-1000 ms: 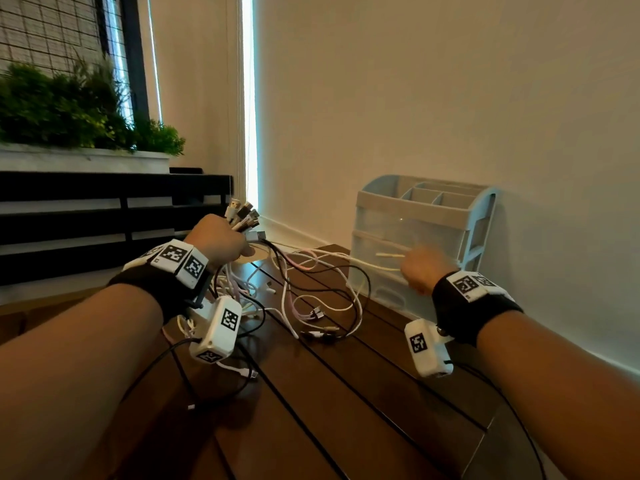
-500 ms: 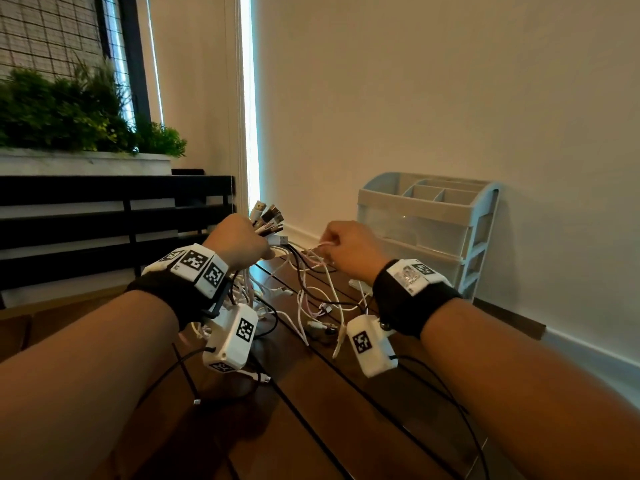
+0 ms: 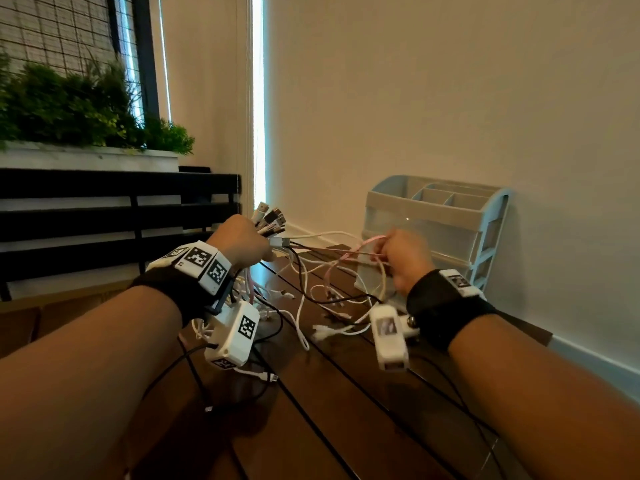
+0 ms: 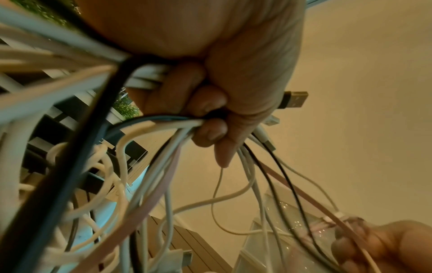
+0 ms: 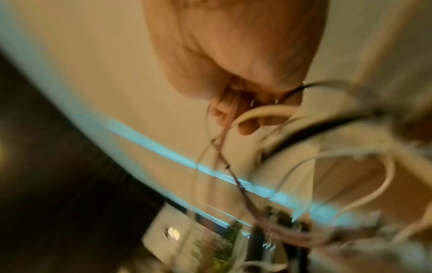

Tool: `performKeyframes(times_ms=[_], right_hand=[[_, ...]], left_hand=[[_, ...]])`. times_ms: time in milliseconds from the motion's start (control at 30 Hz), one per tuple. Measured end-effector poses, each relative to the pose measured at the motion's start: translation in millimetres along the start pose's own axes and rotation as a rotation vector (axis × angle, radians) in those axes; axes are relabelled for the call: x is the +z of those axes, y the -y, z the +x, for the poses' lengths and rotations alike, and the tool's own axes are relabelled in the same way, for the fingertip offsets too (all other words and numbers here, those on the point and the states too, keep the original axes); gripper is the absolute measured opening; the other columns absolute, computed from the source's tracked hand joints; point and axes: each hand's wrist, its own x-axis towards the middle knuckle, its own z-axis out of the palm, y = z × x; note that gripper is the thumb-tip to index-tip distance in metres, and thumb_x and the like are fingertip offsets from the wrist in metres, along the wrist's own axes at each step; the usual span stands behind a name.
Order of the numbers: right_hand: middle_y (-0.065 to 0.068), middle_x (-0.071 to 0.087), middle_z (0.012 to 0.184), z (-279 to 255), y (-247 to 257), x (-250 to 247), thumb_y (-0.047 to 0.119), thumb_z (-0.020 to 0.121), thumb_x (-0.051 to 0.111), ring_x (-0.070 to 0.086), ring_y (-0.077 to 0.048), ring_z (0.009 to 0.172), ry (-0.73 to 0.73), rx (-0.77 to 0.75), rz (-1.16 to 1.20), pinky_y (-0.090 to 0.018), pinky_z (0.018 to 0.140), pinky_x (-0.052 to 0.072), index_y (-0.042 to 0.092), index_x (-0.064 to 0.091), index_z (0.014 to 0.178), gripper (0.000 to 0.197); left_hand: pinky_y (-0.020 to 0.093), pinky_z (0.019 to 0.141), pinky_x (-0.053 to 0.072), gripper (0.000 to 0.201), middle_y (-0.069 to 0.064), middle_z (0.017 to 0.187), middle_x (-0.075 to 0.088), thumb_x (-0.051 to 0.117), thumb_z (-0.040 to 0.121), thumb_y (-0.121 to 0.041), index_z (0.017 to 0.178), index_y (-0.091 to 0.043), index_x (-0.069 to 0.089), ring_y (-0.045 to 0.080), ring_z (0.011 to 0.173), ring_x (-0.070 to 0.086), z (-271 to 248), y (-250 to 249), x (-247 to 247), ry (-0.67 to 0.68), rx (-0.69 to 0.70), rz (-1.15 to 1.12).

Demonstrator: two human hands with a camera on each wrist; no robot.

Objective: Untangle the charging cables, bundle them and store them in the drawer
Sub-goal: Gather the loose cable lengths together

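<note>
My left hand (image 3: 242, 242) is held above the dark wooden table (image 3: 346, 410) and grips a bunch of charging cables (image 4: 149, 77), with their USB plugs (image 3: 270, 218) sticking up past the knuckles. The loose ends hang in a white, black and pink tangle (image 3: 322, 292) on the table. To the right my right hand (image 3: 403, 258), blurred, holds a pink cable (image 3: 367, 242) and other strands, stretched out from the left hand. The wrist view shows its fingers (image 5: 247, 118) curled round thin cables. Behind it stands the light blue drawer organizer (image 3: 450, 220).
The organizer stands against the beige wall (image 3: 450, 98) at the table's back right. A black slatted rail (image 3: 104, 216) with a planter of green plants (image 3: 69, 105) runs along the left. Black wires from the wrist cameras trail over the near table.
My right hand went from the drawer unit over to the left hand, took hold of cables there, and has now drawn them out to the right. The left hand has stayed put.
</note>
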Motion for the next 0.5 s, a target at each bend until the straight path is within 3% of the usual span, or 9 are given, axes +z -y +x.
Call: performKeyframes(times_ms=[67,100,167,300,400,500], right_hand=[[-0.004,0.041,0.063,-2.4,7.4,0.3,-0.012,0.085,0.019,0.039,-0.015,0.056,0.064,0.219,0.416,-0.027,0.056,0.030,0.012,0.040,0.060,0.040],[-0.003,0.042,0.064,-3.9,11.3,-1.5,-0.013,0.083,0.017,0.040,-0.014,0.058,0.094,0.235,0.459,-0.028,0.059,0.030,0.012,0.040,0.061,0.041],[-0.001,0.047,0.066,-6.0,17.2,-7.4,-0.013,0.081,0.022,0.044,-0.013,0.064,0.114,0.191,0.423,-0.031,0.067,0.030,0.016,0.042,0.062,0.040],[0.000,0.053,0.067,-6.6,18.0,-22.7,-0.006,0.081,0.032,0.049,-0.012,0.065,0.130,0.216,0.345,-0.030,0.063,0.033,0.014,0.048,0.065,0.029],[-0.003,0.045,0.065,-5.0,6.3,-26.3,-0.005,0.089,0.029,0.043,-0.012,0.056,0.027,0.347,0.192,-0.026,0.058,0.035,0.009,0.047,0.072,0.029],[-0.005,0.046,0.061,-2.2,-9.1,-31.6,0.000,0.094,0.026,0.043,-0.012,0.052,-0.112,0.383,0.036,-0.024,0.055,0.035,0.008,0.046,0.076,0.028]], left_hand=[[0.026,0.049,0.034,0.021,0.009,0.070,0.054,0.077,0.077,-0.012,0.073,-0.003,0.059,0.019,0.060,0.050,1.0,1.3,2.8,0.006,0.003,0.000],[0.026,0.049,0.034,0.021,0.008,0.069,0.054,0.077,0.077,-0.012,0.072,-0.004,0.058,0.019,0.060,0.051,1.8,2.1,3.5,0.001,0.000,0.001],[0.026,0.052,0.038,0.021,0.007,0.069,0.055,0.078,0.076,-0.013,0.074,-0.005,0.059,0.020,0.063,0.053,4.0,5.0,3.0,-0.013,-0.012,0.016],[0.027,0.054,0.040,0.022,0.006,0.071,0.057,0.080,0.075,-0.015,0.085,-0.003,0.063,0.020,0.066,0.055,7.3,11.4,0.8,-0.042,-0.027,0.044],[0.028,0.058,0.042,0.022,0.008,0.073,0.058,0.079,0.075,-0.014,0.083,-0.002,0.063,0.022,0.067,0.055,9.1,11.8,0.6,-0.057,-0.033,0.030],[0.029,0.061,0.044,0.020,0.010,0.075,0.060,0.080,0.074,-0.013,0.076,-0.003,0.063,0.023,0.070,0.056,9.4,10.0,-1.3,-0.070,-0.031,0.017]])
